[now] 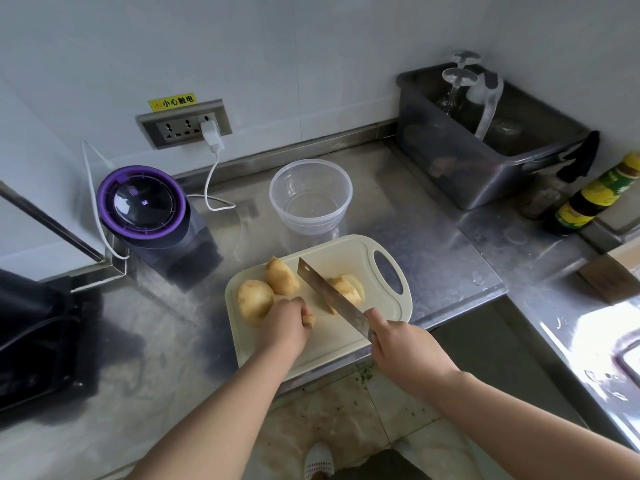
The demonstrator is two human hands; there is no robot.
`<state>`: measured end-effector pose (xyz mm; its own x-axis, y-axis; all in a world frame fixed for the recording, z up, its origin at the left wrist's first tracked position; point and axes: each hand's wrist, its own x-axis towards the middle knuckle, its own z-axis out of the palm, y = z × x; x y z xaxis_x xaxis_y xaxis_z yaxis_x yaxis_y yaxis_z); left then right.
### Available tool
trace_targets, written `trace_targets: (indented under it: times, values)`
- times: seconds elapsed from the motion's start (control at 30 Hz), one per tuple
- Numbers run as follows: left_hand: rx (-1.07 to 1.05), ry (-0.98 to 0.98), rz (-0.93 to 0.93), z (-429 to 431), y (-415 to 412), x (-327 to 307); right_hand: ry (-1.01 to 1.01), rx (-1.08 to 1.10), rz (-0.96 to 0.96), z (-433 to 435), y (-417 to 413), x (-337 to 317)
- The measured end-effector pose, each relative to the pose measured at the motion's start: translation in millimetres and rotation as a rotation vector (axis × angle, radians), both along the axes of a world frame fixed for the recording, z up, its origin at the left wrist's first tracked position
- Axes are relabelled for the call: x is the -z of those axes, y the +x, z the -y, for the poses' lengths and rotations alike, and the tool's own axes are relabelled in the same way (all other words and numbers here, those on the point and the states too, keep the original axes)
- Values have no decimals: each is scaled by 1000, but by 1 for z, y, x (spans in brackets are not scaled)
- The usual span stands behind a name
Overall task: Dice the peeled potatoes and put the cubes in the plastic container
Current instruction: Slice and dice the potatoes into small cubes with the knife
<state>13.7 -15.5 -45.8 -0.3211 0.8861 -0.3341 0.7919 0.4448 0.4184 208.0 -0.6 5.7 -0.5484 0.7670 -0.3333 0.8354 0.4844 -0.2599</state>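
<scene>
Meanwhile, left hand grips a potato piece; right hand holds the cleaver angled.

Glossy steel counter, matt cream plastic cutting board, clear smooth plastic container.
</scene>
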Motion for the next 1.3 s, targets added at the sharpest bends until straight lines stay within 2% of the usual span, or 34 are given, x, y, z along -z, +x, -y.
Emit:
trace_targets:
  times: [0.1, 0.2, 0.37, 0.73, 1.1, 1.3]
  values:
    - [-189, 39, 95, 5, 7, 1, -32, 0, 19, 0, -5, 0]
    - [-264, 67, 183, 10, 8, 2, -64, -15, 46, 3, -8, 2]
    - [-334, 55, 302, 13, 2, 3, -94, -36, 73, 13, -12, 2]
    - [-430, 87, 350, 16, 7, 5, -82, -35, 53, 26, -15, 2]
    - [-594, 19, 556, 14, 4, 8, -111, -2, 79, 35, -23, 1]
    - [-597, 21, 553, 13, 4, 8, -105, 6, 75, 35, -23, 5]
